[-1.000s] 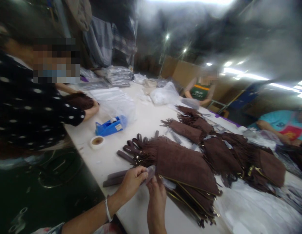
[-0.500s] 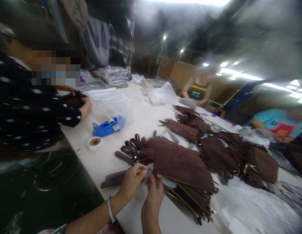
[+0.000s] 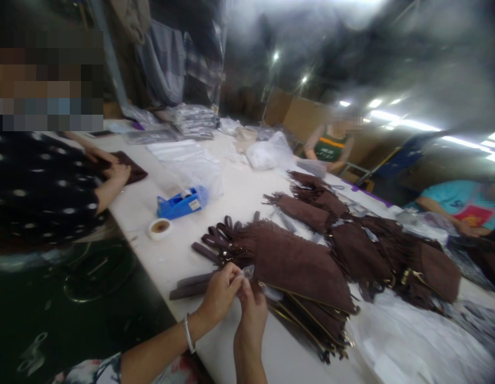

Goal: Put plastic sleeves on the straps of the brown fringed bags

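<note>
My left hand (image 3: pixel 220 292), a silver bangle on its wrist, meets my right hand (image 3: pixel 250 314) at the fingertips. Both are closed in a pinch on a small piece of clear plastic (image 3: pixel 248 271). The fingers cover part of it, and its exact kind does not show. Right beside them lies a stack of brown fringed pouches (image 3: pixel 299 266) with gold zippers. Brown strap loops (image 3: pixel 221 234) stick out at the stack's left end, and flat dark straps (image 3: pixel 191 285) lie left of my left hand.
A blue tape dispenser (image 3: pixel 183 202) and a tape roll (image 3: pixel 160 228) stand near the table's left edge. More brown pouches (image 3: pixel 355 248) and white plastic bags (image 3: pixel 419 336) lie to the right. A co-worker in a dotted top (image 3: pixel 43 186) handles a brown item at left; others sit across.
My fingertips have drawn closer together on the plastic piece. The co-worker at left has lowered a brown item flat onto the table. The view has shifted slightly.
</note>
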Demonstrator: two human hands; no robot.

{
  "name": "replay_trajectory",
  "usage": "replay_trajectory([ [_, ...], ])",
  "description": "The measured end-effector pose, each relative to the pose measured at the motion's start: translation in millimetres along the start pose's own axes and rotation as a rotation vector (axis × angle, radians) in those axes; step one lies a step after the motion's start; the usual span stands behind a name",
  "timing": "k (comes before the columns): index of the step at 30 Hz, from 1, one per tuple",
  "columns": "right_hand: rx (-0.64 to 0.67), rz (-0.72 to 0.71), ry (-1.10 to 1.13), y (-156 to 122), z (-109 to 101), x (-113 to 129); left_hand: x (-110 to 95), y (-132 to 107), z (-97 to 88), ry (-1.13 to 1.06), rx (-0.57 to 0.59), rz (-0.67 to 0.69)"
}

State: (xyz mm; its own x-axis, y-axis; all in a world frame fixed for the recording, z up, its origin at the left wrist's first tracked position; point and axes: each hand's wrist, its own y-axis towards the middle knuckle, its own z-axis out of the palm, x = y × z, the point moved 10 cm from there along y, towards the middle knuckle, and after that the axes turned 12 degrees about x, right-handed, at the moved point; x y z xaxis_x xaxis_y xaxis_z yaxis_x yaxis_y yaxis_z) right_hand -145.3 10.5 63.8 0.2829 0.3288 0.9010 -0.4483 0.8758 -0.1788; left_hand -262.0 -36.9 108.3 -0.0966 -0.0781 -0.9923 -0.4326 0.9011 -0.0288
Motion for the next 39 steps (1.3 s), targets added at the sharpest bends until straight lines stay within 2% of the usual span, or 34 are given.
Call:
replay_trajectory([
  [6, -0.02, 0.012, 0.136, 11.8, 8.3, -1.7, -12.0, -0.2, -4.6, 0.095, 0.05, 0.062],
  [13, -0.106, 0.003, 0.104, 9.8, -0.4, -1.7, -8.8, 6.4, -2.1, -0.038, 0.125, 0.04],
  [17, -0.059, 0.011, -0.031, 2.2, -4.0, 1.9, 0.5, 7.3, -2.0, -0.148, 0.116, 0.0],
  [22, -0.039, 0.091, -0.239, -10.9, -17.0, -13.3, 17.4, 8.6, 0.9, -0.223, 0.106, -0.045],
  [27, -0.116, 0.037, -0.367, -8.3, -28.3, -14.9, 21.4, 3.8, -11.0, -0.157, -0.048, -0.095],
  [29, -0.113, 0.012, -0.41, -6.1, -27.7, -11.1, 20.4, -0.7, -11.9, -0.172, -0.054, -0.119],
  [34, -0.086, -0.035, -0.5, -9.8, -20.1, 5.4, 17.3, -8.0, -7.8, -0.265, 0.015, -0.115],
  [39, -0.093, -0.125, -0.659, -17.7, -6.9, 25.7, 19.7, -6.8, -14.2, -0.182, -0.064, -0.128],
])
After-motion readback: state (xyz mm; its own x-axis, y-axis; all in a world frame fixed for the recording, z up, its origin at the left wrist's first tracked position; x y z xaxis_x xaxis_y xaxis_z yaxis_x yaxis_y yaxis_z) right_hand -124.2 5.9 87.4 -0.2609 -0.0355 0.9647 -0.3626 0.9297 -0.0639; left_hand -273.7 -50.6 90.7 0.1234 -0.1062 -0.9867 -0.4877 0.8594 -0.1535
